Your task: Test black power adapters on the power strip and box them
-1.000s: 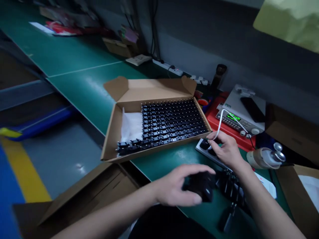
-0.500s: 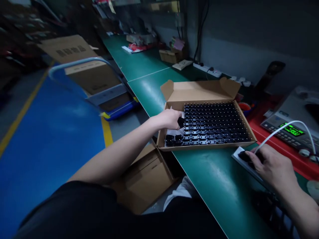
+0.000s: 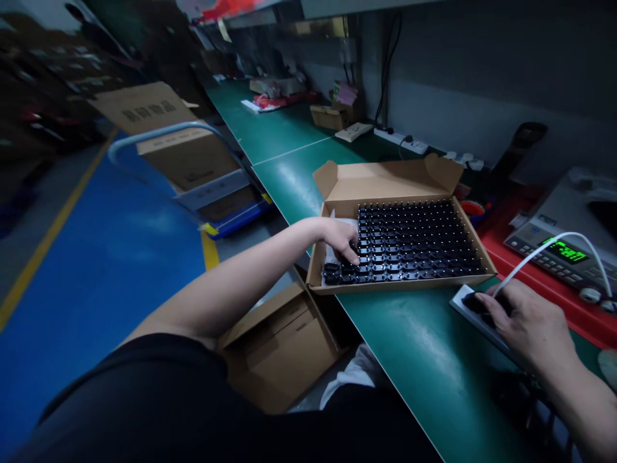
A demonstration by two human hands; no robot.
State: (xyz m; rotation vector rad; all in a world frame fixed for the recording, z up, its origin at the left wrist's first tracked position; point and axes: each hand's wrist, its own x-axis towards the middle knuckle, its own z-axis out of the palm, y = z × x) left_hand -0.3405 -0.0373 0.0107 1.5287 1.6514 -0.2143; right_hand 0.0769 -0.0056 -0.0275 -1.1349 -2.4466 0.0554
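An open cardboard box (image 3: 385, 183) sits on the green bench (image 3: 419, 341), filled with rows of small black plastic parts (image 3: 414, 241). My left hand (image 3: 340, 239) reaches into the box's left end, fingers bent down onto the black parts at the near-left corner beside white paper. My right hand (image 3: 527, 321) rests on a grey fixture (image 3: 465, 302) at the right, fingers curled around a black part where a white cable (image 3: 554, 244) ends.
A meter with a green display (image 3: 563, 251) stands on a red surface at right. A cardboard box (image 3: 277, 347) lies on the floor below the bench. A trolley carrying a large carton (image 3: 178, 154) stands on the blue floor at left. Power strips line the back wall.
My left hand has dropped from the box's left edge down onto the parts at the near-left corner. The right hand stays on the fixture. The meter's reading changed.
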